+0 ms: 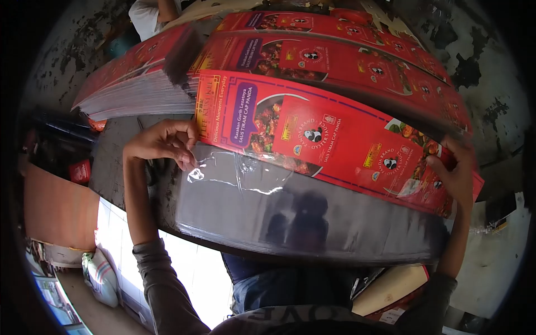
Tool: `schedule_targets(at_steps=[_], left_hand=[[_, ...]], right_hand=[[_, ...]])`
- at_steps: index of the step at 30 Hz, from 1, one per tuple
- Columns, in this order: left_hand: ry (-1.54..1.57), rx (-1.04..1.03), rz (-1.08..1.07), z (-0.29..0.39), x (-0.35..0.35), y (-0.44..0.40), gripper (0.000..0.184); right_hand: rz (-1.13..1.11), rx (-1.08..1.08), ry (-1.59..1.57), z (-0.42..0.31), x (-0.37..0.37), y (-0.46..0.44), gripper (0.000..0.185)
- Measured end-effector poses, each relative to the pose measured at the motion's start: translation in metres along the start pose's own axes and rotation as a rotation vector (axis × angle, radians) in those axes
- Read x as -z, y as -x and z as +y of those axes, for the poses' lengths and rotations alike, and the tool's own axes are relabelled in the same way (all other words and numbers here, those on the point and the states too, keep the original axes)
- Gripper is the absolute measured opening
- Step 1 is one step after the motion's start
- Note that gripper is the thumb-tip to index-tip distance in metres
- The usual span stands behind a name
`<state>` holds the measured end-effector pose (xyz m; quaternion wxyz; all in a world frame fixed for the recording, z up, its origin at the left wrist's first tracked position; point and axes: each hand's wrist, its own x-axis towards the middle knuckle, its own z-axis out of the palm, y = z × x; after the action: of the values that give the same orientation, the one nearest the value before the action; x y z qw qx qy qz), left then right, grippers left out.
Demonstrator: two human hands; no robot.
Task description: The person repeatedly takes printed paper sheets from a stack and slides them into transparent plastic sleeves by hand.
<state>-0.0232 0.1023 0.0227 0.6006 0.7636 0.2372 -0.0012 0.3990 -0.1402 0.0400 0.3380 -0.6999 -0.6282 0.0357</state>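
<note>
A long red printed sheet (346,151) with panda logos and food pictures lies slanted in front of me. My right hand (459,167) grips its right end, thumb on the printed face and fingers mostly hidden behind the edge. Nearer my body is a stack of clear plastic sleeves (357,218), shiny and wrinkled at its upper left. At that corner my left hand (166,142) is closed in a pinch on the plastic, close to the red sheet's left end. Whether the sheet is partly inside a sleeve I cannot tell.
Behind the sheet lie more red printed sheets (346,64) in rows. A tall stack of them (139,84) stands at the left. Another person's arm and white sleeve (148,17) show at the top. The dark table edge (109,173) runs at left; a white sack (101,273) sits below.
</note>
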Motion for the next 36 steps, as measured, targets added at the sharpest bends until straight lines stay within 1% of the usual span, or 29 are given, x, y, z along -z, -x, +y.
schedule_targets(at_steps=[1,2,4,5,7,11,13,14,16,20,22,23,25,28,32,34,36], left_hand=[[0.024,-0.017,-0.005,-0.003,0.001,-0.001,0.024],[0.03,-0.013,-0.004,-0.006,0.002,-0.001,0.024],[0.207,0.015,0.008,-0.009,0.002,0.0,0.033],[0.212,0.016,0.007,-0.01,0.002,0.0,0.033],[0.187,0.019,0.021,-0.009,0.002,0.0,0.04],[0.181,0.056,0.04,-0.006,0.001,0.0,0.04],[0.182,0.093,0.041,-0.005,0.001,0.0,0.039],[0.179,0.088,0.043,-0.004,0.001,-0.001,0.039],[0.187,0.111,0.045,-0.003,0.0,-0.001,0.04],[0.175,0.111,0.049,-0.003,0.0,-0.001,0.043],[0.18,0.126,0.041,-0.001,-0.001,-0.001,0.055],[0.179,0.126,0.042,-0.002,-0.001,-0.001,0.055],[0.157,0.078,0.063,-0.005,-0.001,-0.001,0.067],[0.099,0.095,0.058,-0.005,0.0,-0.001,0.072],[0.098,0.086,0.061,-0.008,0.0,-0.001,0.071],[0.186,0.067,0.068,-0.006,-0.003,-0.001,0.068],[0.169,0.089,0.062,-0.005,-0.002,0.0,0.066]], right_hand=[[-0.034,0.015,0.088,0.003,0.003,-0.001,0.026],[-0.041,0.015,0.087,0.001,0.002,-0.002,0.026],[-0.009,0.121,0.151,-0.002,0.001,-0.002,0.027],[-0.013,0.12,0.152,-0.001,0.0,-0.001,0.027],[0.055,0.171,0.139,0.004,-0.001,-0.001,0.03],[-0.02,0.154,0.219,0.006,0.006,0.0,0.032],[-0.062,0.085,0.233,0.006,0.008,0.001,0.032],[-0.057,0.089,0.236,0.004,0.007,0.0,0.032],[0.021,0.179,0.184,-0.001,0.005,0.0,0.031],[0.032,0.162,0.17,0.001,0.005,0.001,0.031],[0.051,0.185,0.156,0.001,0.004,0.001,0.031],[0.051,0.186,0.155,0.003,0.005,0.002,0.031],[0.049,0.17,0.184,0.009,0.008,0.006,0.031],[0.019,0.144,0.123,0.001,0.006,0.002,0.031],[0.024,0.169,0.193,-0.003,0.005,0.001,0.03],[0.041,0.184,0.185,-0.002,0.002,0.0,0.031],[0.024,0.152,0.185,-0.002,0.003,-0.001,0.031]])
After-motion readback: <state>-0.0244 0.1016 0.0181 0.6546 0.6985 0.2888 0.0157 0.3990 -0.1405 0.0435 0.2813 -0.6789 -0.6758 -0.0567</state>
